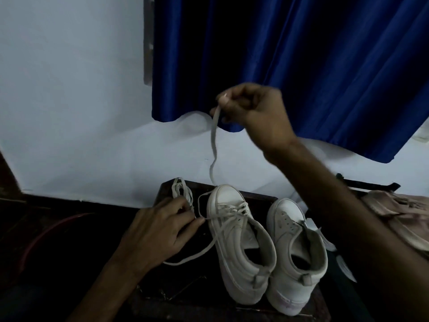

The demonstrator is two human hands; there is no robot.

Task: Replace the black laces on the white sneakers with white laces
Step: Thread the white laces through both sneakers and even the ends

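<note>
1. Wall (69, 112): pale, plain, fills the left and lower centre of the background.
2. Curtain (301, 66): deep blue, pleated, hangs from the top edge, with its hem just behind the raised hand.
3. Tabletop (185, 298): dark, small, carries both sneakers and the loose laces.
4. Cloth (399, 219): beige, crumpled, lies to the right, apart from the sneakers.
5. Left sneaker (239, 247): white high-top, upright, toe pointing away toward the wall. A white lace crosses its upper eyelets.
6. Right sneaker (297, 259): white high-top, upright, just beside the first and parallel to it, with tongue and perforated toe exposed.
7. Right hand (253, 112): raised above the sneakers in front of the curtain hem, fingers curled. Thumb and forefinger pinch the top end of the hanging lace.
8. Left hand (160, 231): palm down on the tabletop, left of the left sneaker, fingers mostly straight. Its fingertips touch the lace bundle and its thumb rests against the trailing lace; whether it grips either cannot be told.
9. Hanging lace (213, 145): white, flat, drops in a loose wave from the right hand to behind the left sneaker's toe.
10. Trailing lace (202, 251): white, runs from the left sneaker's eyelets in a loop and out across the tabletop under the left hand.
11. Lace bundle (182, 191): white, coiled, at the tabletop's far left corner.
</note>
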